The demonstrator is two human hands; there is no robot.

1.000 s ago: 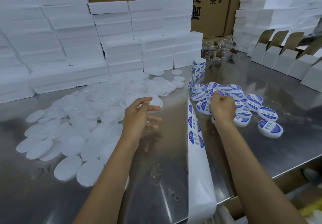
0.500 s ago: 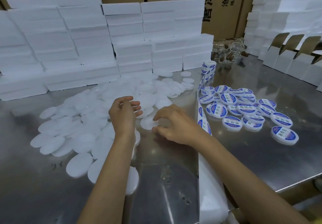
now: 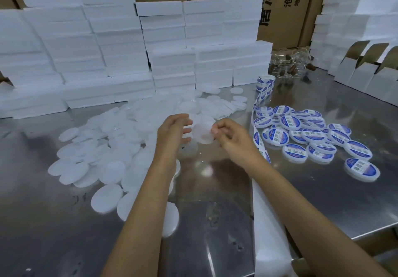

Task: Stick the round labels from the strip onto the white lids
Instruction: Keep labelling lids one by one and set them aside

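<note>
Steel tabletop (image 3: 215,223), reflective, carries everything that follows; the strip (image 3: 261,223) of backing paper crossing it from the near edge serves as landmark. White foam blocks (image 3: 120,57) are stacked in a wall beyond and left of the strip, with brown cartons (image 3: 280,3) behind them. White lids (image 3: 103,154), unlabelled, spread in a loose heap left of the strip. Labelled lids (image 3: 305,134), blue and white, lie in a cluster right of the strip, the nearest ones just beside it. At the strip's far end stands its roll (image 3: 266,82), with clear glass jars (image 3: 290,63) behind. My left hand (image 3: 173,131) is raised left of the strip, fingers loosely extended toward one blank lid (image 3: 202,133); contact cannot be confirmed. My right hand (image 3: 231,134), just left of the strip, pinches that lid's edge between thumb and fingers, holding it above the table between both hands.
</note>
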